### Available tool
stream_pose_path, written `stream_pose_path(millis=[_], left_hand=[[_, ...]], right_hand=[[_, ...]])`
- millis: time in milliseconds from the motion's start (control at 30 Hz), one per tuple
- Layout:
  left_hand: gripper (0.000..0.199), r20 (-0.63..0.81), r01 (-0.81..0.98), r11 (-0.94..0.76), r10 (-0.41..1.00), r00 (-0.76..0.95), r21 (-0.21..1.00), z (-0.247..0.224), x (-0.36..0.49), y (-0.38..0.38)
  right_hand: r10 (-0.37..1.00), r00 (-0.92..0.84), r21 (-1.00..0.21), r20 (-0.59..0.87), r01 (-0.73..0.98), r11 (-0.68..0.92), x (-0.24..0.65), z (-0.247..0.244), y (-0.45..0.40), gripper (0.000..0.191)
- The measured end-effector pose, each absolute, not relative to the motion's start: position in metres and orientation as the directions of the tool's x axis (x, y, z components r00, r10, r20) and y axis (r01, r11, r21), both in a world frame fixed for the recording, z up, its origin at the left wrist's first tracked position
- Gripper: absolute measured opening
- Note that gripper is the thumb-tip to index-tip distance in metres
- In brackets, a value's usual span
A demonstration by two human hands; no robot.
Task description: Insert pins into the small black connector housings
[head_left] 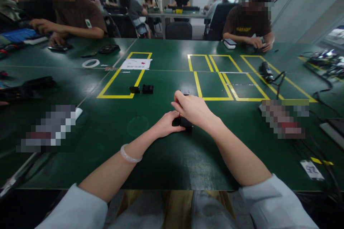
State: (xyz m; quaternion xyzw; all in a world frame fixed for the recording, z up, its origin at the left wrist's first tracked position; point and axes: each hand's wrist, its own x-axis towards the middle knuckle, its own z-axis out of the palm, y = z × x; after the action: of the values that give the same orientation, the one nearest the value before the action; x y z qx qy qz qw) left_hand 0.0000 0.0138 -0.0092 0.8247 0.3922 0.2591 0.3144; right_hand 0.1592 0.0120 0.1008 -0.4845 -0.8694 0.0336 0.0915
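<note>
Near the middle of the green table [113,164], my left hand [168,124] grips a small black block-like part [186,124] between thumb and fingers, low against the tabletop. Above it my right hand [194,107] is closed in a pinch. A thin dark bit shows beneath its fingers, too little to name, and the hand hides much of the black part. Just beyond my right fingers, a small dark piece [185,92] is partly covered. To the left lie a black block [148,88] and a thin black plate piece [134,89].
Yellow tape outlines [215,98] mark the far half of the table. A white paper sheet [136,64] and a tape roll [90,63] lie left. On the right are a black cylindrical device [266,72] and cables [317,114]. Two people sit opposite, handling small items.
</note>
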Motion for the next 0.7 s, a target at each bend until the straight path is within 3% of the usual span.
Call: stream_pose_path(millis=[700], left_hand=[[0.042,0.169,0.504,-0.486,0.819,0.549,0.714,-0.0090,0.0004,0.0132]], right_hand=[[0.857,-0.500,-0.142,0.122,0.846,0.514,0.1591,0.0998,0.0133,0.028]])
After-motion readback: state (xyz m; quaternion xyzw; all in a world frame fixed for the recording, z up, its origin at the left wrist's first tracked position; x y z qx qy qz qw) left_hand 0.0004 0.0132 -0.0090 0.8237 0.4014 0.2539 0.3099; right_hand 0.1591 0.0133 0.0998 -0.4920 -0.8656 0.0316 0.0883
